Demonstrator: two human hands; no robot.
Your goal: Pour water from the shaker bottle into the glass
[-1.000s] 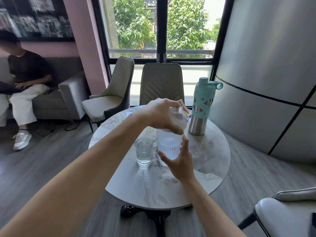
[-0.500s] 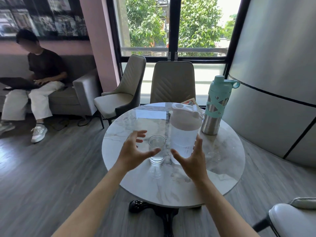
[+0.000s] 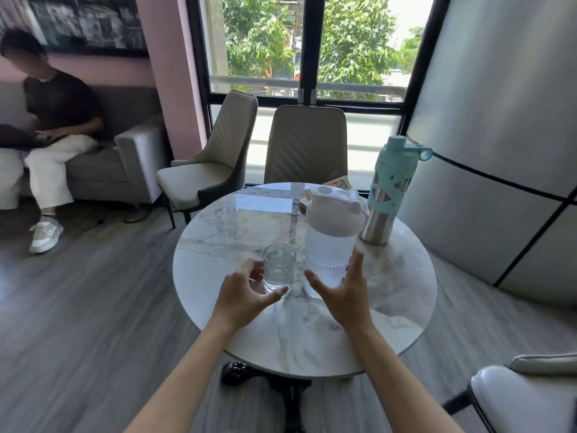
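Observation:
A translucent shaker bottle [image 3: 331, 239] with a pale pink lid stands upright on the round marble table [image 3: 312, 345], with water in its lower part. Its spout cap is flipped back. A small clear glass [image 3: 278, 267] stands just left of it and holds a little water. My right hand [image 3: 343, 292] is spread around the bottle's base, thumb on the left and fingers on the right, without a firm grip. My left hand [image 3: 243, 298] curves around the glass from the near left, thumb tip at its foot, fingers apart.
A teal-and-steel flask [image 3: 387, 195] stands at the table's far right, with a small printed packet [image 3: 338, 183] behind the shaker. Two beige chairs [image 3: 307, 145] stand beyond the table and a white chair [image 3: 524, 398] at lower right. A person [image 3: 53, 120] sits on the sofa at left.
My left hand came off the shaker's lid and dropped beside the glass. Both hands spread open, then moved in closer around the glass and the bottle's base.

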